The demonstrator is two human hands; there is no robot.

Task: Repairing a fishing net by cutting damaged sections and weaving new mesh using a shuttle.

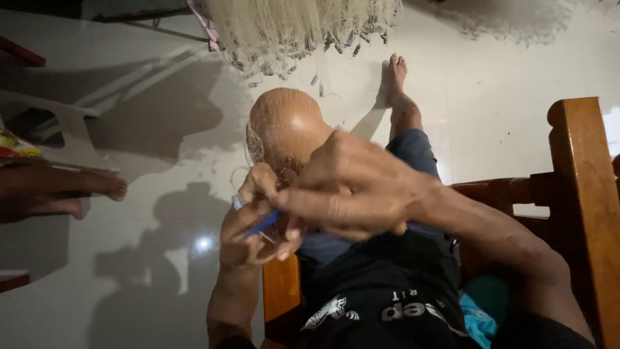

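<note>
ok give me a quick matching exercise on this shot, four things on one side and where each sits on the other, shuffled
Things:
1. fishing net
2. blue tool
3. wooden chair arm
4. another person's foot

Places:
a. far right of the view
b. hanging at the top, over the floor
c. left edge, above the white floor
d. between the left hand and the right hand

Pairs: 1-b, 2-d, 3-a, 4-c

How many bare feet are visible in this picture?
2. One foot is at the top centre, on the pale floor beside the net. Another foot is at the left edge. Others may be hidden.
</note>
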